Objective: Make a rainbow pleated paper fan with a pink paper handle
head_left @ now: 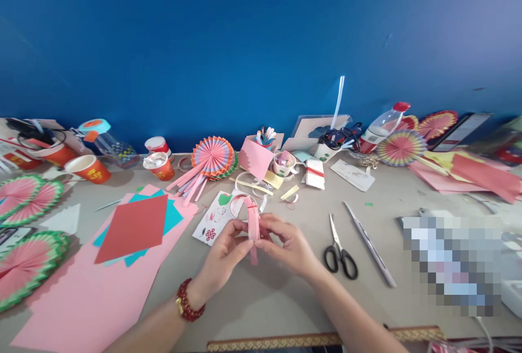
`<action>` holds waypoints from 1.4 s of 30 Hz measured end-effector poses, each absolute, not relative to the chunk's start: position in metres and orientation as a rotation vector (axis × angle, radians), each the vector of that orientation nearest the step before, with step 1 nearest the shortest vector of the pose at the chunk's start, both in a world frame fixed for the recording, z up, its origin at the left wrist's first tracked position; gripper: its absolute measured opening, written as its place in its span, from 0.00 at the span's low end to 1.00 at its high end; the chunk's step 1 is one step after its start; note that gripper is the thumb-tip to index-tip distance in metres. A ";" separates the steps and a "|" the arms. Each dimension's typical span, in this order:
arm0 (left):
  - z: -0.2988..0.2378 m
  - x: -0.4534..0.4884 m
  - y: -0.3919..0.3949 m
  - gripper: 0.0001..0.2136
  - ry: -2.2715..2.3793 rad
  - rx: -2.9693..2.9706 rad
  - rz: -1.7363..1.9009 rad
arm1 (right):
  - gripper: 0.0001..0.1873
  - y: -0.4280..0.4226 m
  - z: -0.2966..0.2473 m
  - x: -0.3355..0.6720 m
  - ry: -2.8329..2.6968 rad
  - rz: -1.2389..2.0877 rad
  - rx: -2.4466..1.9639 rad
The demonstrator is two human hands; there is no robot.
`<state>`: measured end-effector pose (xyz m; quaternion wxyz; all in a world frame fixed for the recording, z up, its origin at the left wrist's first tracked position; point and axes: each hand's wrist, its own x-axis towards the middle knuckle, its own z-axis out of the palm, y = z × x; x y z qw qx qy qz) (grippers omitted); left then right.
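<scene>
A narrow pink folded paper strip (253, 222) stands upright between my hands, with a red band round its upper part. My left hand (229, 247), with a red bead bracelet on the wrist, pinches the strip from the left. From the other side my right hand (285, 241) grips the same strip between thumb and fingers. Behind them lies a white printed card (211, 220) with a red knot pattern, and a roll of clear tape (240, 204) rests by it. Black-handled scissors (337, 249) lie to the right of my right hand, beside a grey pen-like cutter (369, 244).
Pink, blue and red paper sheets (134, 228) spread over the left side. Pleated paper fans (214, 157) lean at the back and lie at far left (32, 266). Orange paper cups (87, 169) and a red-capped bottle (381, 127) stand along the blue wall. A blurred-out device (448, 266) lies at right.
</scene>
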<state>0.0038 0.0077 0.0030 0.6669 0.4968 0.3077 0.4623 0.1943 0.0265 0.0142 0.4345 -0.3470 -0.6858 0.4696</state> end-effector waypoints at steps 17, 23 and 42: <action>0.016 -0.018 0.017 0.15 0.932 1.693 1.361 | 0.14 0.022 0.028 0.195 -1.946 1.276 -0.928; 0.018 -0.015 0.016 0.06 1.045 1.735 1.426 | 0.09 0.024 0.030 0.193 -2.006 1.269 -0.986; 0.011 -0.026 0.014 0.17 0.845 2.009 1.470 | 0.13 0.024 0.027 0.197 -1.973 1.310 -0.883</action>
